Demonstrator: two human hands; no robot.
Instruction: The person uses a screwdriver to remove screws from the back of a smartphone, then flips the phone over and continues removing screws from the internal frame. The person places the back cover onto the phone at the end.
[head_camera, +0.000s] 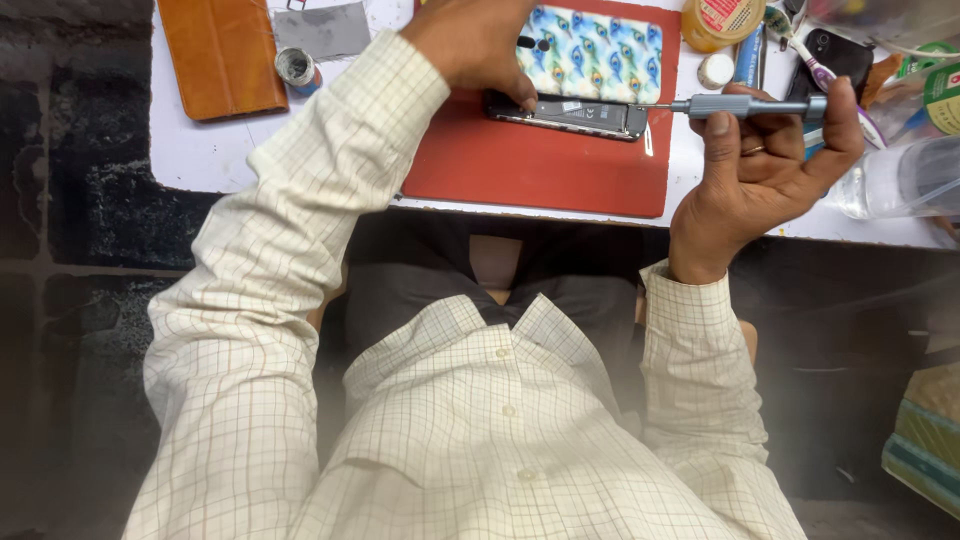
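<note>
An opened dark phone (578, 114) lies on a red mat (540, 165) on the white table. My left hand (475, 42) presses down on the phone's left end with the fingertips. A grey screwdriver (745, 105) is gripped in my right hand (765, 160), held level with its tip at the phone's right end. A phone cover with a blue and green feather pattern (592, 55) rests on the mat just behind the phone.
A brown leather case (222, 55), a grey square patch (322, 30) and a small tape roll (296, 68) lie at the left. On the right stand a yellow jar (718, 22), a black phone (840, 52), a toothbrush (815, 60) and a clear plastic bottle (900, 180).
</note>
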